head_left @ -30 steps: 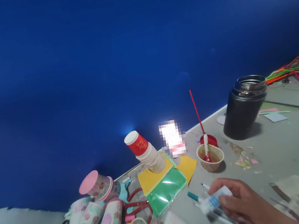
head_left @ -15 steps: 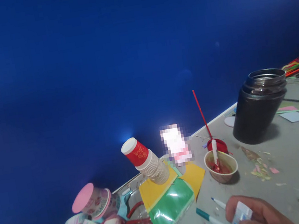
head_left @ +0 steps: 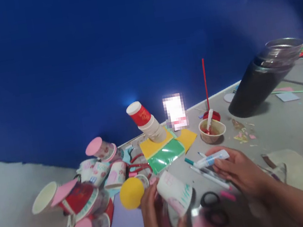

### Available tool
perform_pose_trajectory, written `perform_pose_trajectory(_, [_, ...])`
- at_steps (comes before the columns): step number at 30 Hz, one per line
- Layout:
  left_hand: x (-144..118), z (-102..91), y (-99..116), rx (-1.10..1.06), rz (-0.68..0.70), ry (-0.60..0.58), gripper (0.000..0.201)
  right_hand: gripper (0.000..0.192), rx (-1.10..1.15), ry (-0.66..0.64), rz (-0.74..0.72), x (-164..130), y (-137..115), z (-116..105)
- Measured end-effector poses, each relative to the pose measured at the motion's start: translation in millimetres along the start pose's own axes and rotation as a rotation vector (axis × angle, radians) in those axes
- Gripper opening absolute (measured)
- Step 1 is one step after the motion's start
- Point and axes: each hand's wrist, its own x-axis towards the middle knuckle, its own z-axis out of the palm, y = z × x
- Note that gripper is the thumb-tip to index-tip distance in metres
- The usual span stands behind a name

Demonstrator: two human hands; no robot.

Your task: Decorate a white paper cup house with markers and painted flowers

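Observation:
My left hand (head_left: 159,219) is closed round a white paper cup (head_left: 176,193), which lies tilted and has pink drawings and green lettering. In my right hand (head_left: 231,164) is a small white tube with blue print (head_left: 212,158), pinched between thumb and fingers. Just below the tube, several markers (head_left: 209,175) lie on the table, one with a teal cap. Black-handled scissors (head_left: 211,200) rest between my hands, with a pink marker cap (head_left: 228,195) beside them. A round yellow paper disc (head_left: 132,193) is left of the cup.
Decorated paper cups (head_left: 75,198) crowd the left side. A leaning cup stack (head_left: 150,123) stands behind green and yellow paper packs (head_left: 166,153). To the right are a bowl (head_left: 212,130) holding a white stick, a dark open canister (head_left: 261,80) and paper scraps (head_left: 243,135). A blue wall (head_left: 102,59) rises behind.
The view has tilted down. My left hand, out of view before, now shows with the paper cup. My right hand still holds the white tube, with more of the arm visible.

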Motion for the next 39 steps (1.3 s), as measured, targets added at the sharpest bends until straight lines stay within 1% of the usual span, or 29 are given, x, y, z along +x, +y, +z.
perform_pose_trajectory(2, [0.0, -0.4, 1.7, 0.036, 0.021, 0.004, 0.068, 0.056, 0.044, -0.014, -0.031, 1.7, -1.4, 0.1])
perform_pose_trajectory(4, [2.0, -1.6, 3.7, 0.05, 0.091, -0.018, 0.07, 0.049, 0.122, -0.022, -0.06, 3.4, -1.2, 1.4])
perform_pose_trajectory(6, [4.3, -2.2, 4.6, 0.078, 0.156, -0.047, 0.074, 0.045, 0.175, -0.035, -0.072, 4.3, 0.2, 4.0])
perform_pose_trajectory(8, [5.6, -1.6, 4.2, 0.074, 0.187, -0.013, 0.073, 0.044, 0.19, -0.04, -0.069, 3.7, 2.7, 8.1])
perform_pose_trajectory(10, [5.6, 0.0, 3.0, 0.076, 0.201, -0.01, 0.075, 0.045, 0.195, -0.048, -0.058, 1.7, 5.9, 13.7])
perform_pose_trajectory(15, [5.1, 2.9, 1.7, 0.094, 0.188, -0.061, 0.074, 0.047, 0.197, -0.089, -0.034, -7.2, 9.5, 33.2])
perform_pose_trajectory(17, [5.5, 3.2, 1.7, 0.068, 0.167, -0.071, 0.076, 0.047, 0.186, -0.119, -0.028, -10.8, 5.2, 42.1])
perform_pose_trajectory(20, [5.6, 3.3, 2.2, -0.049, 0.11, -0.099, 0.078, 0.045, 0.156, -0.164, -0.041, -15.1, -7.1, 54.4])
perform_pose_trajectory(22, [5.4, 2.7, 3.3, -0.095, 0.092, -0.107, 0.076, 0.042, 0.065, -0.179, -0.126, -17.4, -15.0, 60.7])
perform_pose_trajectory(24, [5.3, 1.6, 4.9, -0.079, 0.1, -0.103, 0.073, 0.037, -0.144, -0.171, -0.284, -18.9, -18.7, 64.3])
perform_pose_trajectory(26, [5.3, 0.8, 6.1, -0.07, 0.105, -0.112, 0.07, 0.032, -0.366, -0.128, -0.442, -18.8, -16.9, 64.9])
perform_pose_trajectory(28, [5.6, 1.2, 6.3, -0.145, 0.074, -0.143, 0.07, 0.029, -0.457, -0.079, -0.512, -16.1, -11.3, 62.4])
perform_pose_trajectory(29, [5.7, 1.8, 6.1, -0.204, 0.049, -0.157, 0.071, 0.029, -0.448, -0.063, -0.514, -13.6, -7.9, 60.5])
perform_pose_trajectory(31, [5.9, 3.8, 5.4, -0.298, 0.005, -0.167, 0.072, 0.03, -0.335, -0.054, -0.453, -7.3, -1.8, 56.2])
perform_pose_trajectory(33, [6.0, 5.5, 5.2, -0.313, -0.009, -0.165, 0.074, 0.033, -0.189, -0.064, -0.367, -0.3, 2.4, 52.8])
perform_pose_trajectory(35, [5.8, 6.6, 5.9, -0.308, -0.013, -0.165, 0.074, 0.037, -0.095, -0.081, -0.304, 5.6, 5.1, 51.0])
perform_pose_trajectory(39, [5.3, 7.5, 6.7, -0.346, -0.053, -0.167, 0.074, 0.043, -0.058, -0.119, -0.233, 12.1, 10.7, 50.6])
